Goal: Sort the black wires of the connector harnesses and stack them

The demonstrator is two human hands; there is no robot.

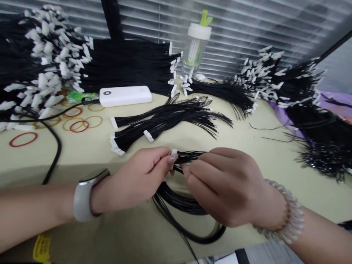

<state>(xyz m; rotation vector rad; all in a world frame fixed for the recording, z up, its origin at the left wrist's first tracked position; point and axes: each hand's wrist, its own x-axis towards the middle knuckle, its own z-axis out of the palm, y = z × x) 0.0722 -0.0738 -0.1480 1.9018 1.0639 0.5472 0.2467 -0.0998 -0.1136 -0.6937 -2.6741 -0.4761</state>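
Observation:
My left hand [148, 172], with a watch [90, 194] at its wrist, pinches a white connector [174, 152] between thumb and fingers. Thin black wires [189, 157] run from that connector to the right. My right hand [228, 183], wearing a beaded bracelet [288, 212], is closed around these wires close to the connector. Its fingertips are partly hidden behind the knuckles. Below both hands hangs a looped bundle of black wires [181, 200]. Just beyond the hands, several short wire bundles [162, 119] with white connectors lie on the pale table.
A white power bank [125, 96] with a black cable sits behind the bundles. Red and yellow rubber bands [79, 124] lie at left. Large heaps of connector-ended wires [55, 51] stand at the back left and right. A clear bottle [195, 47] stands by the blinds.

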